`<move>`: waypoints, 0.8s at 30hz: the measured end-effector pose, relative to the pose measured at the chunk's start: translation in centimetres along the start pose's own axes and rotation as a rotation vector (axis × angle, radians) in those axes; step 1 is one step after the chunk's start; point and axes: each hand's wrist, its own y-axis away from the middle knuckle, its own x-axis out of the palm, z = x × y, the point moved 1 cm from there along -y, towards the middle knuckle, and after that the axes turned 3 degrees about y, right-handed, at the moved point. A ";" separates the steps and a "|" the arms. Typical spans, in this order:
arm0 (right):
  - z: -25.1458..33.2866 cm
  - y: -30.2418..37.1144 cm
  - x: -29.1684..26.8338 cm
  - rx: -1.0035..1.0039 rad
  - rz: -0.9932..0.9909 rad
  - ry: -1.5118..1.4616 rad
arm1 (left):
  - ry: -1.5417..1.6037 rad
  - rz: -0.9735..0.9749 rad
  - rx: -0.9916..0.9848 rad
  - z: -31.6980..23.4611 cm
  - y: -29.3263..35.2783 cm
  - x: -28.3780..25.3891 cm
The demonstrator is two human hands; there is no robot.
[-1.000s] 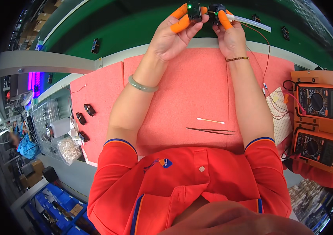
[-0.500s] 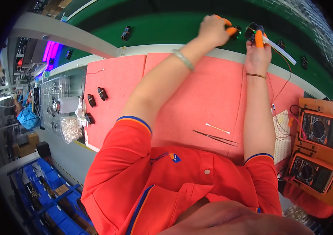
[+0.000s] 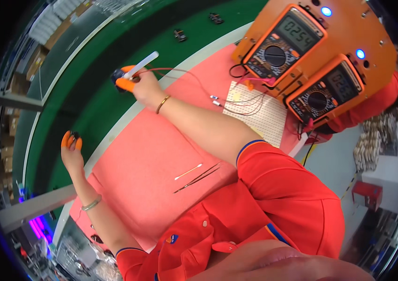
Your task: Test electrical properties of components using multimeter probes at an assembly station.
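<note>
Over the green surface at the left, my left hand [image 3: 72, 152], in orange finger cots, closes its fingertips on a small black module [image 3: 74, 135]. Farther up, my right hand [image 3: 147, 88] also wears orange finger cots. It grips a flat white stick [image 3: 142, 64] pointing up and right, and its fingertips reach a dark module [image 3: 118, 80], partly hidden by the fingers. A thin red wire [image 3: 180, 70] runs from that hand toward small white connectors [image 3: 215, 99]. On the pink mat [image 3: 138, 173] lie tweezers [image 3: 196, 178] and a cotton swab [image 3: 188, 172].
Two orange multimeters [image 3: 273, 56] [image 3: 318, 100] with lit displays sit on an orange panel [image 3: 344, 28] at the right. A dotted white sheet [image 3: 255, 112] lies beside them under wires. Several black modules [image 3: 179, 35] rest on the green surface [image 3: 100, 107]. A grey post [image 3: 35, 206] stands at left.
The view has turned, bringing the multimeters to the upper right. My hands have drawn apart, the left one ending up nearer to me; both still hold their things.
</note>
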 end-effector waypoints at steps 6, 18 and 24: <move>0.1 0.3 0.1 0.040 -0.002 -0.041 | 0.989 0.262 -0.087 -8.2 1.2 7.5; -1.5 0.1 0.4 -0.029 0.127 0.238 | 1.146 0.463 -0.164 -7.1 2.0 10.3; -0.4 0.0 0.4 0.049 0.156 0.262 | 1.148 0.312 -0.181 -5.8 1.4 10.0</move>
